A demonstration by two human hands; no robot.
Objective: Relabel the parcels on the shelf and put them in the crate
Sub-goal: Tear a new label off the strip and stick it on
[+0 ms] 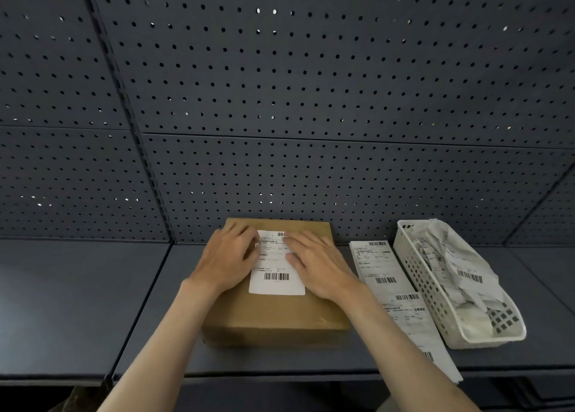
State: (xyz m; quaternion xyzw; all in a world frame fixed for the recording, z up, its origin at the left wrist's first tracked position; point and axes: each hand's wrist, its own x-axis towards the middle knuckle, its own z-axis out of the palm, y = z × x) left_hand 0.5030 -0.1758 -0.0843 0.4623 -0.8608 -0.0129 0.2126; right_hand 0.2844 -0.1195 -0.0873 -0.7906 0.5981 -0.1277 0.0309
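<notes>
Caught mid-relabel here. Cardboard parcel (275, 309) sat flat on the dark shelf (93, 302), close to the pegboard back panel (280, 85). White label (277, 264) lay on the parcel's top face, barcode end toward the camera. Left hand (228, 260) flat on the label's left edge, fingers straight and spread, gripping nothing. Right hand (315, 264) same deal on the right edge, fingers laid out across the upper part of the label. Looked like the smoothing-down step, pressing the sticker onto the box.

Off to the right, just beside the parcel: a strip of spare labels (389, 284) running toward the shelf's front edge and hanging over it a bit, and touching that, a white slotted basket (435, 302) stuffed with crumpled paper scraps. Probably peeled backings or old labels, couldn't tell.

No crate anywhere in view, so no idea where that was.

Next up, probably: pressing down the near corners, then gripping the box by both sides, lifting it off the shelf and turning to find the crate.
</notes>
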